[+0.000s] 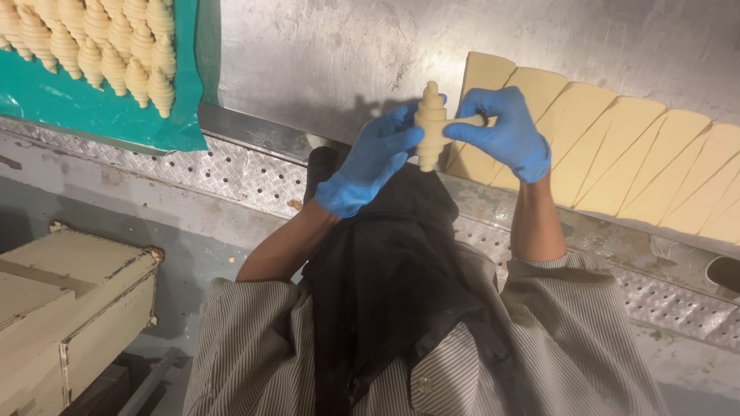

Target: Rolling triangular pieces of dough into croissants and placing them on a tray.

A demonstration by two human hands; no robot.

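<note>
Both gloved hands are on a rolled croissant (432, 123) held up over the steel table (308, 54). My left hand (368, 163) is curled around its middle, my right hand (505, 131) pinching the tip off to the side. I'd keep the grip light — raw dough dents easily. Cut dough triangles (632, 154) lie just past the right hand, finished rolls (100, 42) on a green sheet (92, 115) far off left.
</note>
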